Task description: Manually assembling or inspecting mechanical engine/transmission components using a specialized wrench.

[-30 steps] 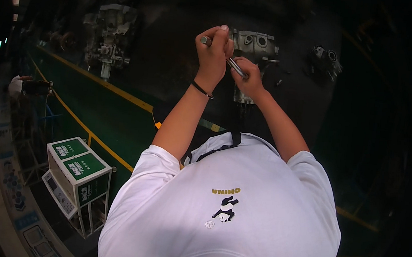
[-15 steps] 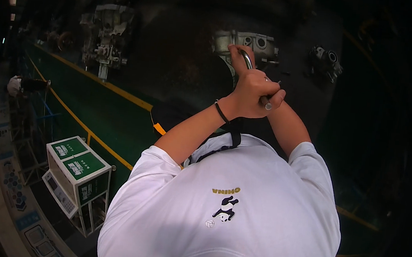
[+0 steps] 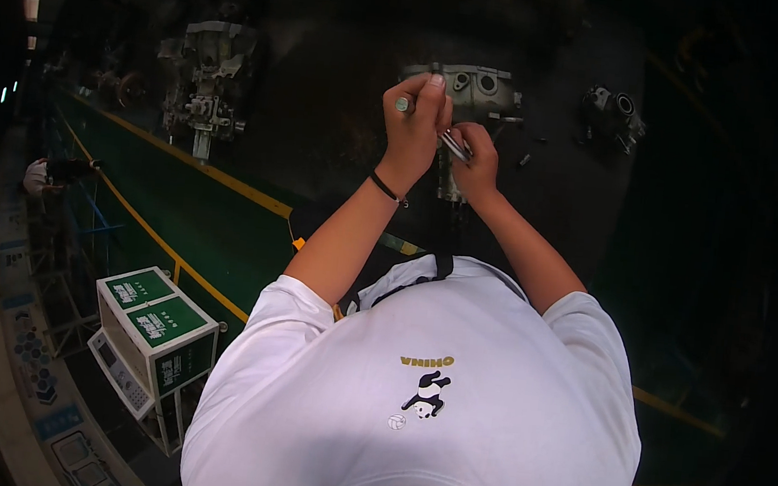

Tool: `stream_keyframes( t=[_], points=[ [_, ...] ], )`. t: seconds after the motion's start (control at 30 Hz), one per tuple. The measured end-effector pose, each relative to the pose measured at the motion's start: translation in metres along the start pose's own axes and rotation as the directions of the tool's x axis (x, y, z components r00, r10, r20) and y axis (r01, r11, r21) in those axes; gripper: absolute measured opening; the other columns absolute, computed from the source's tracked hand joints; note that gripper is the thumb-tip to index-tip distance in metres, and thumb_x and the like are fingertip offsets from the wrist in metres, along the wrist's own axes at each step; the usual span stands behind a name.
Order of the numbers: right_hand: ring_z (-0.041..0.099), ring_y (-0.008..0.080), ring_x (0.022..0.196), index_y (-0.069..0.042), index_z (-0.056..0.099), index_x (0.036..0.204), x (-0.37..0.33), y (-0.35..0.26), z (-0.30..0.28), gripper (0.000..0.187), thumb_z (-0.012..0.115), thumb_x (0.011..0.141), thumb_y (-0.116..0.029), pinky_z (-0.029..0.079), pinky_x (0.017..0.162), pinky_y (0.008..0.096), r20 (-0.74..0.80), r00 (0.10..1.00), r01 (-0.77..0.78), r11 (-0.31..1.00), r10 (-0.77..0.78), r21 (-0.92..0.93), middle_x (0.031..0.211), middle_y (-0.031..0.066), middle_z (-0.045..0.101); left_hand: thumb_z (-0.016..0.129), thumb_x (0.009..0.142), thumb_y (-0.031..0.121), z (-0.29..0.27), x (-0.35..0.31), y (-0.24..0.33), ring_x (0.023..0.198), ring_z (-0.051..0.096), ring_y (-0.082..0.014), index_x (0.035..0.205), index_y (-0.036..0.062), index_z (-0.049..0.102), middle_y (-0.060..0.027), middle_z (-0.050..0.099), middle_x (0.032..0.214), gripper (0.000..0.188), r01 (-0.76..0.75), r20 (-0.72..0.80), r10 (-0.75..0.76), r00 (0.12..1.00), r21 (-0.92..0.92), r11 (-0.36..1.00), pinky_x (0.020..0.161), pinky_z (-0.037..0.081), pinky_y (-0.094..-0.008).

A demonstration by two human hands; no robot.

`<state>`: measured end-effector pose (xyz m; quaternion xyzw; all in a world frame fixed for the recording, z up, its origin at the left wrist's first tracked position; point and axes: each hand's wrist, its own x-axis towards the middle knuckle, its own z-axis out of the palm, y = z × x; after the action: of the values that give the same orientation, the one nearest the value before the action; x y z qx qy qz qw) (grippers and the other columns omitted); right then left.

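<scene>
Before me, over a dark work surface, my left hand (image 3: 412,123) is wrapped round a bent metal bar that looks like a crank-shaped wrench; its round end (image 3: 403,105) shows beside the fingers. Closed on a shiny length of the bar (image 3: 455,145), my right hand (image 3: 474,164) is just right of and nearer than the left. Just beyond both hands lies a grey metal housing (image 3: 487,82) with round openings, partly covered by them. I cannot tell whether the bar touches the housing. Small metal pins (image 3: 524,160) lie to its right.
A second metal gearbox casting (image 3: 207,85) rests at the left, and a smaller part with a round bore (image 3: 614,115) at the right. A yellow-edged green floor (image 3: 160,185) runs below. At lower left stands a white and green cabinet (image 3: 157,314). Another person (image 3: 44,174) is far left.
My left hand has moved away from me and to the left with the bar. My right hand has come nearer and slightly right. The bar is now turned differently, and more of the housing shows.
</scene>
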<state>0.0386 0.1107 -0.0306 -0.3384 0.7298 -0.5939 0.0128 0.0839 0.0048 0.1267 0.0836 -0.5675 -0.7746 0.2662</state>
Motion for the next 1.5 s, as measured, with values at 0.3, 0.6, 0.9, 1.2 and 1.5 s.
stream_keyframes(
  t=[0.3,0.6,0.9,1.2,1.5],
  points=[
    [0.062,0.0141,0.088,-0.001,0.063,0.1,0.024,-0.066,0.017,0.029,0.06,0.097,-0.03,0.049,0.076,0.0309,0.613,0.79,-0.269,0.911,0.025,0.311,0.095,0.0088,0.066,0.063,0.087,0.015,0.036,0.009,-0.01,0.061,0.059,-0.0229,0.082,0.0039,0.061,-0.0067,0.06,0.067,0.012,-0.372,0.391,0.092,0.916,0.738,0.563,0.057,0.046,-0.0331],
    [0.059,0.0131,0.073,-0.001,0.069,0.1,0.106,0.013,0.019,0.021,0.067,0.094,-0.021,0.05,0.073,0.027,-0.171,0.982,0.109,0.976,-0.077,0.189,0.081,0.0035,0.061,0.046,0.077,-0.011,0.032,0.002,0.001,0.092,0.068,-0.019,0.095,-0.0003,0.058,-0.0098,0.067,0.088,0.024,-0.372,0.154,0.342,0.927,0.49,0.788,0.077,0.053,-0.0285],
    [0.05,0.0247,0.052,0.0,0.063,0.071,0.055,-0.026,0.002,0.033,0.067,0.091,-0.026,0.048,0.092,0.0372,0.495,0.855,-0.136,0.988,0.155,-0.076,0.061,0.0094,0.053,0.045,0.079,-0.007,-0.024,0.064,0.002,0.104,0.061,-0.0232,0.094,0.0012,0.064,-0.0118,0.061,0.121,0.026,-0.301,0.035,0.365,0.93,0.641,0.706,0.089,0.049,-0.0319],
    [0.062,0.0219,0.069,-0.001,0.066,0.08,0.092,0.003,0.016,0.038,0.054,0.099,-0.032,0.048,0.068,0.0368,0.402,0.877,-0.321,0.943,0.263,0.084,0.077,0.0075,0.067,0.049,0.068,-0.01,0.035,0.0,-0.002,0.134,0.041,-0.0361,0.108,0.009,0.068,-0.0156,0.041,0.145,0.049,-0.532,0.463,0.285,0.839,0.589,0.608,0.106,0.039,-0.0463],
    [0.037,0.034,0.138,-0.004,0.062,0.123,0.038,-0.034,-0.009,0.038,0.066,0.087,-0.016,0.02,0.117,0.0554,0.348,0.937,0.155,0.861,0.028,-0.485,0.141,0.0123,0.05,0.041,0.078,-0.006,-0.037,0.05,0.005,0.141,0.034,-0.026,0.144,0.0125,0.041,-0.0082,0.038,0.15,0.068,-0.238,-0.04,0.338,0.94,0.632,0.737,0.112,0.031,-0.0424]
  ],
)
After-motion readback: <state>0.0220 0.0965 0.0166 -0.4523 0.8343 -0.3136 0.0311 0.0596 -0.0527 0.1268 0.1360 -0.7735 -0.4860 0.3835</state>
